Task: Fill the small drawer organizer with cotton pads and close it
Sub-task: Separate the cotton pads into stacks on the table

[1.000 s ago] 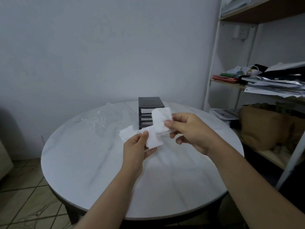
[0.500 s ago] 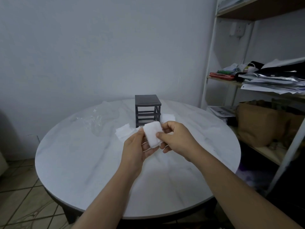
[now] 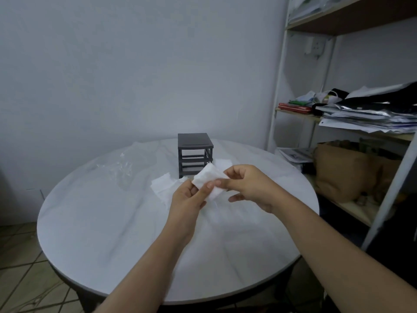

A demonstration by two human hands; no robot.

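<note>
A small dark grey drawer organizer (image 3: pixel 194 146) stands near the far middle of the round white table (image 3: pixel 112 222); its frame looks open, with the lower slots showing through. Both my hands hold a folded stack of white cotton pads (image 3: pixel 208 177) above the table, just in front of the organizer. My left hand (image 3: pixel 188 199) grips the stack from below and my right hand (image 3: pixel 246 186) pinches it from the right. More white pads (image 3: pixel 163 185) lie on the table to the left, and another pad (image 3: pixel 222 163) lies beside the organizer's right foot.
A crumpled clear plastic bag (image 3: pixel 126 163) lies at the table's far left. A metal shelf rack (image 3: pixel 361 123) with papers and a brown bag (image 3: pixel 345 170) stands close on the right. A wall runs behind the table.
The pads were spread apart between my hands a second ago; now they are gathered into one compact stack, held lower and nearer the organizer's base. The view has shifted slightly.
</note>
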